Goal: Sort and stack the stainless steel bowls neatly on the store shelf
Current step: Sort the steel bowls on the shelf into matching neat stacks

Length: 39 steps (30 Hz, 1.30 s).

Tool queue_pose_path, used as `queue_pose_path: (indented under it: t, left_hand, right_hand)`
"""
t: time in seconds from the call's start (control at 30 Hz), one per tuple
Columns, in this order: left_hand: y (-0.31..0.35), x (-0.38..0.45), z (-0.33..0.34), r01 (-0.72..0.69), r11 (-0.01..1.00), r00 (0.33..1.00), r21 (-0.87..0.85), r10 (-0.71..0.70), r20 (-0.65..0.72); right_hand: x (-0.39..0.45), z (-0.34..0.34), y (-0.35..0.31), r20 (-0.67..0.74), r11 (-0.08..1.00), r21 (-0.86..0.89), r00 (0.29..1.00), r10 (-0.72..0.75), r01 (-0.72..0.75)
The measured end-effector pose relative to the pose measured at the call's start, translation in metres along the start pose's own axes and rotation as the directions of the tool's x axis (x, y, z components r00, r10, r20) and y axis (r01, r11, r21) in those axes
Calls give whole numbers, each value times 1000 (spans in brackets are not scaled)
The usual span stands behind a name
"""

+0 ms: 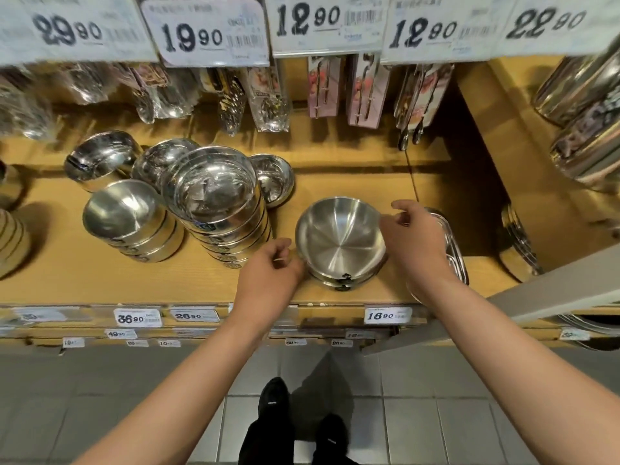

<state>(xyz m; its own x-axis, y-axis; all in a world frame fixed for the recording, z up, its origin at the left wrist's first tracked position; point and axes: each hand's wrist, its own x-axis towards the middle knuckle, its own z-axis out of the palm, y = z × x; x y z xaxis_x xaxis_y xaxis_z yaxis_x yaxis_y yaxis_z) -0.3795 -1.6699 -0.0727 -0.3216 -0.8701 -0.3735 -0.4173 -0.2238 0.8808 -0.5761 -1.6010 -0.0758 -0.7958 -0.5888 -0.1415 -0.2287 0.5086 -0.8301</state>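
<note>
A short stack of brushed steel bowls sits on the wooden shelf right of centre, its top bowl slightly tilted. My left hand is at the stack's left rim with loosely curled fingers, and I see nothing gripped in it. My right hand is at the right rim, fingertips touching the edge and thumb raised clear of it. To the left stand a tall stack of shiny bowls and a lower stack. Behind them loose single bowls lie tilted: one, another and a third.
Steel trays lean just right of my right hand. More steel ware stands against the shelf's right wall. Packaged utensils hang above the back of the shelf. A grey rail crosses at the lower right. Price tags line the shelf edge.
</note>
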Motion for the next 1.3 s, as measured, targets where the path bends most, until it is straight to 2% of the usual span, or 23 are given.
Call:
queue_pose_path:
  t: [0.1, 0.17, 0.33, 0.43, 0.57, 0.67, 0.73, 0.9, 1.0, 1.13, 1.3]
  left_hand:
    - [3, -22, -24, -10, 999, 1000, -45, 8, -30]
    - [4, -31, -46, -1, 995, 998, -102, -5, -60]
    - [-3, -27, -116, -14, 979, 975, -205, -33, -221]
    - [-8, -14, -151, -1, 963, 944, -270, -89, -319]
    - [-13, 3, -169, 10, 952, 924, -306, -126, -361]
    - [-16, 14, -170, 22, 943, 924, -331, -146, -354]
    - [-17, 20, -170, 26, 938, 924, -345, -155, -350]
    - [-14, 28, -172, 15, 940, 928, -341, -140, -345]
    - [-11, 31, -171, -7, 944, 928, -329, -116, -353]
    - [-3, 29, -164, -21, 937, 931, -348, -109, -349]
    - [2, 16, -159, -32, 940, 941, -341, -87, -328]
  right_hand:
    - [10, 15, -41, 29, 990, -3, 990, -138, 138]
    - [23, 38, -64, 111, 989, 46, 983, -145, 141]
    - [63, 110, -93, 337, 998, -17, 940, -52, 62]
    - [86, 139, -99, 344, 991, -130, 939, 14, 32]
    - [101, 165, -100, 368, 922, -386, 922, 123, 31]
    - [110, 177, -87, 412, 950, -298, 884, 220, -97]
    - [112, 179, -79, 442, 956, -264, 865, 238, -128]
    - [105, 168, -81, 356, 973, -69, 906, 229, -219]
    - [101, 148, -87, 323, 974, -44, 919, 224, -222]
    - [86, 106, -103, 335, 931, 140, 901, 276, -338]
    - [50, 55, -96, 325, 918, 220, 912, 251, -331]
